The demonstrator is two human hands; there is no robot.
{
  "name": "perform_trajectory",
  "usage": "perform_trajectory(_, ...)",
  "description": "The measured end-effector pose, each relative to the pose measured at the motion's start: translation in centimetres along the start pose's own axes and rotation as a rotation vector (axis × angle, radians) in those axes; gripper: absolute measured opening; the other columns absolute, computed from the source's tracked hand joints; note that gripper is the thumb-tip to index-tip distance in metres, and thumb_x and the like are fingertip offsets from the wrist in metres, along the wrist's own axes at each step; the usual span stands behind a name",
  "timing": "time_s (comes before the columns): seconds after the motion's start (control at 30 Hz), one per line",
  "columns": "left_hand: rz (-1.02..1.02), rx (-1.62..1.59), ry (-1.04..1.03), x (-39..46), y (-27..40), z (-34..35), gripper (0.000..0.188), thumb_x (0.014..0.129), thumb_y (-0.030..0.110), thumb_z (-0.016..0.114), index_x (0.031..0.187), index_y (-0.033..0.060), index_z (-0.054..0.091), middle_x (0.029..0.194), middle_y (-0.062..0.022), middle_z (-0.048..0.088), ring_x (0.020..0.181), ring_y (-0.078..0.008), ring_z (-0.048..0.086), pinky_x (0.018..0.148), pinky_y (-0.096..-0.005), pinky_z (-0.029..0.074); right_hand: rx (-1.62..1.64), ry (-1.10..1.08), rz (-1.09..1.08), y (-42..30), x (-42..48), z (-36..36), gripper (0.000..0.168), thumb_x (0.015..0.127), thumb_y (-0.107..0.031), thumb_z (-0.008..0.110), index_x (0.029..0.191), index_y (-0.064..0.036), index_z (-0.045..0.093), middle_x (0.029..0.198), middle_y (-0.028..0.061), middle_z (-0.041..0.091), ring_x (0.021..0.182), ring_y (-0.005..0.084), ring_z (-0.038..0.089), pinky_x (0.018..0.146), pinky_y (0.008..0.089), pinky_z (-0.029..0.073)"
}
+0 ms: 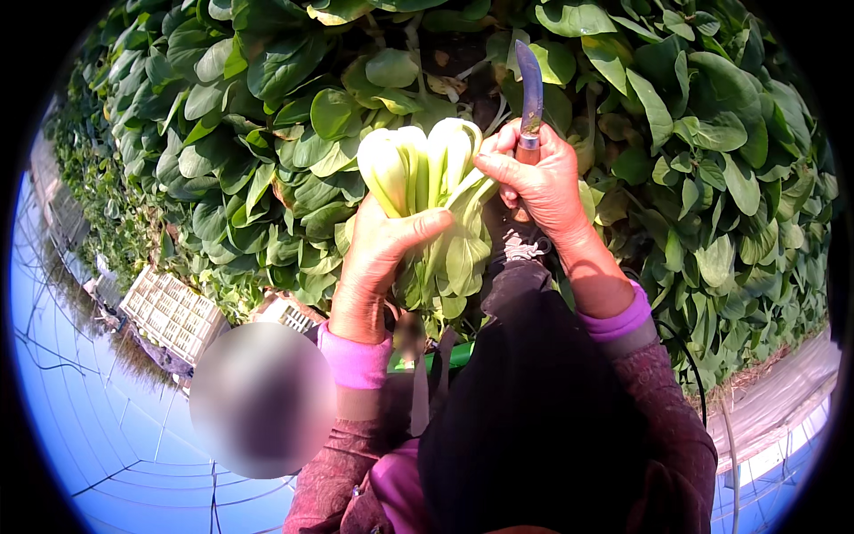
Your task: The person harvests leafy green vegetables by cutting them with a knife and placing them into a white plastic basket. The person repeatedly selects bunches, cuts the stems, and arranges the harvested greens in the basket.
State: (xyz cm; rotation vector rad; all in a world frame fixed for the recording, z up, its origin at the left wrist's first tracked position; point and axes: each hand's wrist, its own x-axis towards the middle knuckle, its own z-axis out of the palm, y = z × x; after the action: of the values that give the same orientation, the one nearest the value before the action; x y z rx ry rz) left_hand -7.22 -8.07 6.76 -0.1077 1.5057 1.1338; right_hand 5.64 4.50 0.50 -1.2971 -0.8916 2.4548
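Note:
My left hand (pixel 393 247) grips a bunch of pale-stemmed leafy greens (pixel 417 163), which look like bok choy, with their thick white-green bases up and the leaves hanging down. My right hand (pixel 534 173) is closed around the wooden handle of a knife with a curved blade (pixel 529 83), its blade pointing away from me. The right thumb and fingers also touch thin outer stalks at the right side of the bunch. Part of the knife handle is hidden by the fingers.
Dense leafy plants (pixel 720 127) grow ahead and on both sides. A cream plastic crate (pixel 175 310) stands at the left, with part of another (pixel 290 312) nearer. A laced shoe (pixel 526 247) shows below my right hand. A blurred round patch covers the area left of my left sleeve.

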Motion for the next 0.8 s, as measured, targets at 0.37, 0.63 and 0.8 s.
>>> perform_trajectory(0.37,0.009,-0.092,-0.007,-1.0,3.0,-6.0,0.084,0.053,-0.001,0.068,0.133,-0.0005,0.043,0.124,-0.0111,0.056,0.118,-0.0245,0.053,0.104,-0.0354,0.037,-1.119,-0.339,-0.515,1.0,4.8,-1.2,0.028,0.091,-0.025,0.054,0.112,-0.007,0.054,0.095,0.0145,0.063,0.086,0.0344,0.061,0.074,0.0393,0.050)
perform_trajectory(0.63,-0.027,0.154,0.130,0.9,3.9,-6.0,0.061,0.063,0.000,0.065,0.123,-0.0028,0.052,0.113,-0.0091,0.061,0.102,-0.0193,0.059,0.093,-0.0303,0.044,-1.397,-0.349,-0.146,2.5,10.2,1.4,0.027,0.083,-0.021,0.053,0.102,-0.003,0.060,0.090,0.0197,0.065,0.085,0.0364,0.062,0.075,0.0441,0.050)
perform_trajectory(0.8,-0.048,0.201,0.233,1.2,2.1,-8.1,0.053,0.065,0.004,0.068,0.117,-0.0030,0.057,0.106,-0.0074,0.062,0.093,-0.0164,0.059,0.086,-0.0285,0.045,-1.309,-0.260,-0.158,3.1,12.0,1.0,0.032,0.091,-0.029,0.050,0.106,-0.002,0.055,0.091,0.0239,0.064,0.087,0.0396,0.061,0.077,0.0449,0.049)
